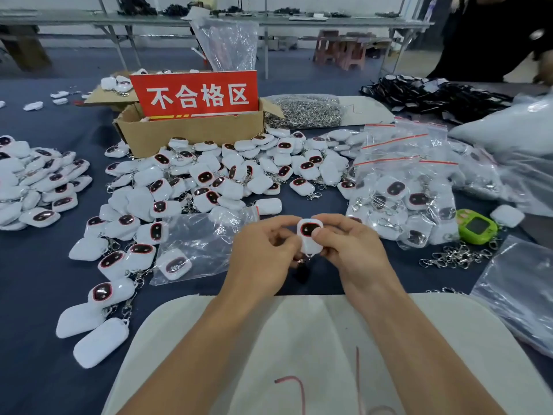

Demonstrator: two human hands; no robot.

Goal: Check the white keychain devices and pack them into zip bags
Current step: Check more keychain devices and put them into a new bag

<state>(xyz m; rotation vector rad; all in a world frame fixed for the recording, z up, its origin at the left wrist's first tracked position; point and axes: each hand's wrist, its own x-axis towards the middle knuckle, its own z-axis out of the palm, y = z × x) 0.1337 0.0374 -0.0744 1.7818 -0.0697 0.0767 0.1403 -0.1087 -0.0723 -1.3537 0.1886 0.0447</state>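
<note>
Though blurred, seemingly glossy rounded device (309, 238).

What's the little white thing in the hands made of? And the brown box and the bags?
The white keychain device between left hand and right hand looks like hard plastic: smooth, slightly shiny, glossy dark screen. The brown box looks like matte cardboard, flaps creased. The zip bags look like thin clear plastic film, crinkled and glinting.

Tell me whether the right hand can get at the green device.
Probably yes: green device lies uncovered, path clear, but the right hand now pinches the white device.
</note>
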